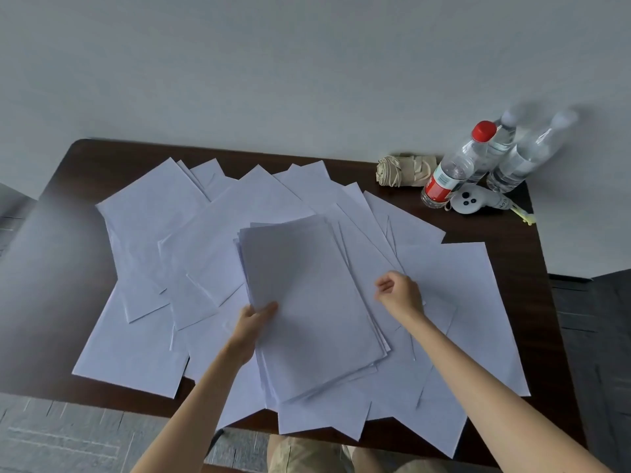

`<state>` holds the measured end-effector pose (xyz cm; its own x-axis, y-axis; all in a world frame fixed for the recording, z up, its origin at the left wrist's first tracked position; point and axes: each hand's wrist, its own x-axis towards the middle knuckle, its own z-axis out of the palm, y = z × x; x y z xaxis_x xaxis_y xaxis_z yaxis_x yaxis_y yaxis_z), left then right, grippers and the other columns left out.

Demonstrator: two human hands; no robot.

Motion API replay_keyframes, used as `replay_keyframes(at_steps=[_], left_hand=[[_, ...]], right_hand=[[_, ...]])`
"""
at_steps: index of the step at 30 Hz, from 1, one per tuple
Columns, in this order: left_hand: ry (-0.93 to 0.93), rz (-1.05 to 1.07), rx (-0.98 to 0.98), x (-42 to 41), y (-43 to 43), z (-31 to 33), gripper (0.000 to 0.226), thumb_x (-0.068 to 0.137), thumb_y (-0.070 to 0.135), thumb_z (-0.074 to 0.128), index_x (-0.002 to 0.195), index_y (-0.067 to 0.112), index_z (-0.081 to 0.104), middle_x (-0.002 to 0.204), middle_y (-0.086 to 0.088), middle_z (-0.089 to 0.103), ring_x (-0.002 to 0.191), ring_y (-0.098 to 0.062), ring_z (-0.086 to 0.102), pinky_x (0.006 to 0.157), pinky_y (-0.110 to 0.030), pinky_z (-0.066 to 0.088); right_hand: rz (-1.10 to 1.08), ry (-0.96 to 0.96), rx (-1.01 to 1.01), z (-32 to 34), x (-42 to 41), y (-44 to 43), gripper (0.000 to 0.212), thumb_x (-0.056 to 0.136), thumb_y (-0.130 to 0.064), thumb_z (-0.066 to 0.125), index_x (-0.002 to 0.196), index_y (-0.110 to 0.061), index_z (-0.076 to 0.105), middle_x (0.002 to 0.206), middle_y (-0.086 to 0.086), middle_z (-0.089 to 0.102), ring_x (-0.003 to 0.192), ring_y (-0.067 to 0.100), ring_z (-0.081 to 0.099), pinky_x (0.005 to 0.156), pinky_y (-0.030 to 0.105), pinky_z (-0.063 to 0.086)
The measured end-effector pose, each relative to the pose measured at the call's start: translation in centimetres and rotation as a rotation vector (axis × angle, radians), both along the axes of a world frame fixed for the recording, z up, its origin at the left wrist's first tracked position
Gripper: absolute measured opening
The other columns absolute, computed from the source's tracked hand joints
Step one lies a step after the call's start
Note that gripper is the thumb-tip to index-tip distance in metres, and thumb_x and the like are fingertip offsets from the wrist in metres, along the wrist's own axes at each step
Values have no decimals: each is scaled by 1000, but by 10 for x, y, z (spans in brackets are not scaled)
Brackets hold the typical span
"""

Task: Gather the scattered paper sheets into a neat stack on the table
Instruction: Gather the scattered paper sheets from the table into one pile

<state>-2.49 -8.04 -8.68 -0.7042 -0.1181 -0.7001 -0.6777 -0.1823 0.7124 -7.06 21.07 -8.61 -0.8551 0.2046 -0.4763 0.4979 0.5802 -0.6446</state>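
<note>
Left hand [253, 321] gripping stack [307, 291], long axis away

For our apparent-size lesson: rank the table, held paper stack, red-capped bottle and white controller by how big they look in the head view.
1. table
2. paper stack, though nearest the camera
3. red-capped bottle
4. white controller
</note>
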Motion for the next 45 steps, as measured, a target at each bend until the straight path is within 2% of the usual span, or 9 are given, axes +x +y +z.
replay_keyframes(at_steps=[6,12,19,22,25,30,36,42,45], left_hand=[[43,19,-77,8,-4,-7,20,93,4,60,111,-4,65,89,-13,70,66,-16,69,65,-28,59],[46,52,-80,10,-2,-10,25,97,7,55,119,-3,62,102,-17,68,85,-27,65,81,-38,56],[73,128,-22,1,8,-1,20,98,9,54,117,6,61,98,-11,68,80,-22,65,65,-27,59],[83,100,-2,-9,13,2,23,98,9,53,121,4,59,102,-14,67,82,-25,64,69,-31,59],[85,79,-8,-18,24,3,20,98,6,53,117,5,60,93,-11,68,73,-20,65,64,-28,59],[72,-2,-16,-24,39,-1,19,98,4,51,116,4,60,92,-11,67,68,-16,66,63,-27,59],[84,-50,-11,-22,48,1,18,96,3,56,112,2,63,92,-9,71,72,-16,70,66,-27,60],[136,2,-250,-24,51,6,41,64,27,77,98,8,64,91,-6,70,81,-23,65,68,-31,55],[188,31,-247,-25,59,15,54,64,27,82,110,11,57,101,-2,68,89,-18,65,72,-27,53]], right_hand=[[43,45,180,0,-13,20,43,74,-12,78,110,-7,57,113,8,49,105,25,49,73,30,40],[39,-77,97,8,-27,20,36,78,-23,74,68,-14,40,66,2,41,62,21,37,55,29,25],[209,-185,74,7,-12,24,57,79,-12,72,56,-20,20,56,-2,20,53,15,20,55,30,12],[205,-215,35,3,-2,27,44,85,-21,67,54,-11,37,58,0,34,56,16,33,54,29,22],[73,-89,-32,4,-1,24,20,93,-29,56,90,-10,62,90,0,63,85,20,59,71,29,43],[-68,-133,-300,4,-4,18,30,90,-34,65,98,-5,65,95,0,64,89,15,58,77,29,46],[33,-146,-477,0,4,15,12,88,-2,63,93,-12,64,92,0,69,87,20,64,79,33,52],[-133,-82,-658,11,14,32,31,89,6,59,106,-18,67,111,3,72,100,22,68,92,37,52],[-178,-96,-733,17,17,41,30,89,5,60,105,-19,68,107,1,74,99,21,68,95,37,51]])
